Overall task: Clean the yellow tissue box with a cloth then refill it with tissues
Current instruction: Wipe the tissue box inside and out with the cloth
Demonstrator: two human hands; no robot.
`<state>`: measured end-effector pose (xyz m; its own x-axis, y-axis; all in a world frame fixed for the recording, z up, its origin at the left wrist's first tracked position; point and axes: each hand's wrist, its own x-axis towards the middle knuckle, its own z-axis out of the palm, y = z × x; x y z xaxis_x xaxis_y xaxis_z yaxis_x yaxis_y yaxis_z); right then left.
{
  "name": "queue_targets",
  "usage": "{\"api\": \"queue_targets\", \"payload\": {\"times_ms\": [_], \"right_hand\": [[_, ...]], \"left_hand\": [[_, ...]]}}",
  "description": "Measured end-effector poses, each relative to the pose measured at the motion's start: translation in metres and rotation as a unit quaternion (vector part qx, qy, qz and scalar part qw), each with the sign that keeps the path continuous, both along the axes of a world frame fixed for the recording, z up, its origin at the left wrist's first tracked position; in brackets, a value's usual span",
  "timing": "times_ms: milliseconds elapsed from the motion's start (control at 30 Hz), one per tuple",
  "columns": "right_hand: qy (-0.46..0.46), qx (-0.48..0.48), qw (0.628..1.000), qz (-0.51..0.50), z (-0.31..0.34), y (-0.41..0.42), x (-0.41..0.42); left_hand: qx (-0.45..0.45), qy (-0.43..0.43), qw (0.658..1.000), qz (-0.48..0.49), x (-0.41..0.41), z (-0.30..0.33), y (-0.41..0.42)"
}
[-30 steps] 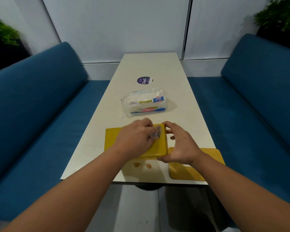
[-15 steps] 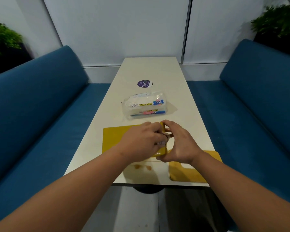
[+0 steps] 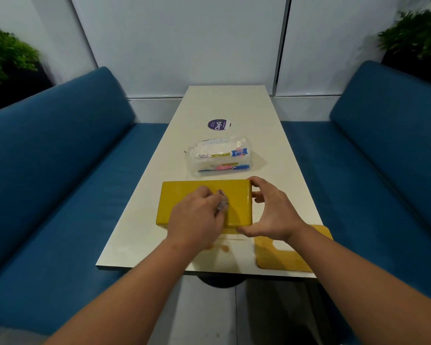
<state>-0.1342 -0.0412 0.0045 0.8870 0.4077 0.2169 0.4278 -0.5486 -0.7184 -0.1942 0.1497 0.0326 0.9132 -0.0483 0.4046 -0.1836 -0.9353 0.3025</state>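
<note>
The yellow rectangular tissue box (image 3: 184, 202) lies flat near the near end of the white table (image 3: 224, 105). The left hand (image 3: 197, 220) clutches a small grey cloth (image 3: 222, 201) against its top; the right hand (image 3: 271, 212) grasps its right end. A plastic-wrapped tissue pack (image 3: 219, 158) sits just beyond.

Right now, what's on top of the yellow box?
On the yellow tissue box the left hand presses a small crumpled cloth, mostly covered by the fingers. The right hand steadies the box's right end. The surface under the left hand is hidden.
</note>
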Motion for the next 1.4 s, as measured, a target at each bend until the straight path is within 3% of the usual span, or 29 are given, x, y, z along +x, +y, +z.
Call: {"api": "queue_targets", "payload": {"times_ms": [133,333,533,767,1000,1200,1267,1400], "right_hand": [[0.010,0.003,1.000,-0.003,-0.005,0.003,-0.004],[-0.001,-0.015,1.000,-0.008,0.001,-0.006,-0.004],[0.013,-0.027,1.000,0.000,-0.004,0.006,-0.012],[-0.006,-0.041,0.999,0.005,0.007,-0.004,-0.013],[0.003,-0.057,0.998,0.008,-0.001,-0.007,-0.011],[0.045,-0.087,0.995,0.017,0.001,-0.003,-0.011],[0.020,-0.121,0.992,0.021,0.005,0.003,-0.013],[-0.135,-0.227,0.964,0.026,0.028,0.040,-0.029]], "left_hand": [[0.007,0.016,0.999,-0.052,-0.012,-0.004,-0.023],[-0.025,0.016,0.993,0.114,0.002,-0.013,0.041],[0.011,0.011,0.999,-0.040,-0.016,-0.009,-0.021],[-0.038,0.039,0.989,0.134,0.013,0.001,0.056],[-0.026,0.163,0.984,0.061,0.016,0.032,0.071],[0.033,0.223,0.971,0.079,0.015,0.053,0.072],[0.066,0.217,0.971,0.081,0.015,0.061,0.070],[0.143,0.192,0.967,0.089,0.015,0.075,0.056]]}}
